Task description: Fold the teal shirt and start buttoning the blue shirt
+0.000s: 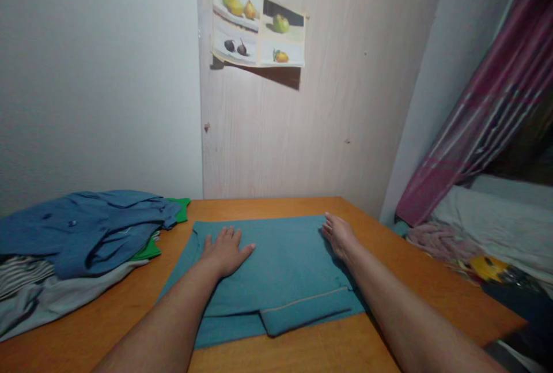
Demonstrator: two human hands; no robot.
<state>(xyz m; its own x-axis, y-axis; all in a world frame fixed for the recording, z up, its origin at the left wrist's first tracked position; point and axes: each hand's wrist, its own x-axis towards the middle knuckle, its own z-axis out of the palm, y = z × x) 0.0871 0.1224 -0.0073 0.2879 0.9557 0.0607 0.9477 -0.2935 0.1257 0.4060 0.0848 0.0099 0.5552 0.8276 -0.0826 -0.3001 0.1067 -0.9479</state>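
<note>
Teal garment [280,263] is lying on the orange-brown table [268,355], folded into a wide, roughly rectangular shape right in front of the person. Near edge is kinda layered – a strip with a pale line of stitching sits toward the right, and another layer peeks out underneath. Left hand [227,252] is palm down on the left part of it, fingers spread and thumb out, so it's not gripping anything. Right hand [338,234] is at the far right edge, turned on its side with the fingers a bit bent – can't tell if it's pinching the fabric or just touching it.

Off to the left there's a loose heap: a blue garment [103,217] on top, something green [184,210] poking out, plus a striped cloth [26,275] and a grey garment [86,292]. Over on the right, a magenta curtain [470,102] hangs. Fruit pictures [260,27] are up on the wood-grain panel [276,142] behind the table.
</note>
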